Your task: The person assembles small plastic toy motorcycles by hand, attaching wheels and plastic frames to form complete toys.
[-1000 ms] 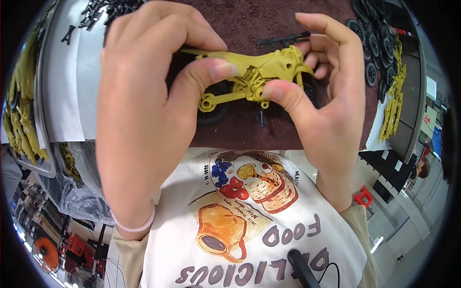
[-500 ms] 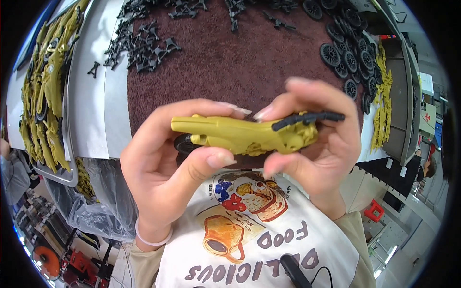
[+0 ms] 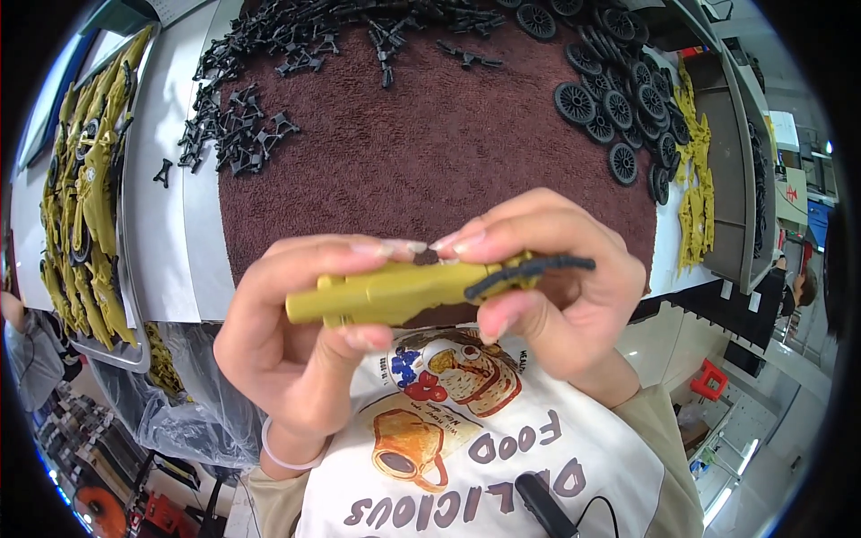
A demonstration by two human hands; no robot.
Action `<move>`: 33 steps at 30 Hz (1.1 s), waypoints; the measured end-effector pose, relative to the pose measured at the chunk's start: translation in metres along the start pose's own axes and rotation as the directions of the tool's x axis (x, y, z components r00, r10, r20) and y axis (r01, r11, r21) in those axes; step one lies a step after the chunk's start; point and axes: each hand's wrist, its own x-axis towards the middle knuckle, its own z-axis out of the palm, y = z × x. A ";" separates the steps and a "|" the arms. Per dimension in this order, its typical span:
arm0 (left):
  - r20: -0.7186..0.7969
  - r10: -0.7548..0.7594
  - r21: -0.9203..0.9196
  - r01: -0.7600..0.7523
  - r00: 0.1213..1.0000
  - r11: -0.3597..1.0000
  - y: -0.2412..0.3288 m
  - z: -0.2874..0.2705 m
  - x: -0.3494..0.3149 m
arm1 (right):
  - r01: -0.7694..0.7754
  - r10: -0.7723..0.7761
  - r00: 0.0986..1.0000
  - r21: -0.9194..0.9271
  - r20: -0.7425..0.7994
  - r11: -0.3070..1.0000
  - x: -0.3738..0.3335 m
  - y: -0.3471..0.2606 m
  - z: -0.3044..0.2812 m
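Observation:
Both hands hold a yellow toy motorcycle body [image 3: 395, 292] sideways above the near edge of the brown cloth. Fingers and thumb of my left hand [image 3: 291, 336] pinch its left end. My right hand [image 3: 565, 305] grips the other end, where a black handlebar [image 3: 529, 273] is fitted across the yellow plastic. The fingertips of both hands nearly meet along the far side of the body. My hands hide its underside, and no wheel shows on it from here.
A brown cloth [image 3: 386, 161] covers the table. Small black forked parts [image 3: 256, 134] lie at the far left, black spoked wheels [image 3: 619, 108] at the far right. Yellow parts [image 3: 695, 179] line the right edge. A tray [image 3: 134, 345] of yellow toy motorcycles [image 3: 94, 197] stands left.
The toy body has turned in my hands and shifted slightly left and nearer. My right fingers have closed down onto it. The dark wheel seen under its left end is now hidden.

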 end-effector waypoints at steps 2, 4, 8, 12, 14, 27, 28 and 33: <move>0.015 -0.101 0.008 0.101 0.995 0.995 0.002 -0.004 0.003 | -0.105 0.116 0.992 0.206 -0.043 0.973 0.003 0.005 0.002; 0.002 -0.130 -0.021 0.130 0.992 0.991 0.007 -0.003 0.005 | -0.151 0.177 0.984 0.363 -0.038 0.919 0.007 0.008 0.003; -0.042 -0.149 -0.155 0.140 0.988 0.978 0.006 -0.001 -0.002 | -0.193 0.239 0.971 0.580 -0.003 0.791 0.005 0.013 0.001; -0.099 -0.059 -0.149 0.044 0.993 0.988 0.002 -0.006 -0.007 | -0.189 0.230 0.973 0.581 0.002 0.792 0.002 0.011 0.009; -0.136 0.020 -0.059 -0.028 0.990 0.998 0.003 -0.005 -0.006 | -0.161 0.173 0.985 0.426 0.010 0.890 0.003 0.011 0.009; -0.003 0.198 0.030 -0.198 0.980 0.980 0.011 -0.013 -0.002 | 0.058 -0.060 0.998 0.343 -0.004 0.937 0.005 0.006 0.020; 0.042 0.178 0.002 -0.178 0.983 0.984 0.007 -0.014 0.000 | 0.017 -0.008 1.000 0.380 -0.025 0.925 0.005 0.006 0.021; -0.020 -0.272 -0.259 0.257 0.962 0.931 0.020 -0.015 0.008 | -0.071 0.086 0.995 0.240 -0.053 0.968 0.007 -0.003 0.033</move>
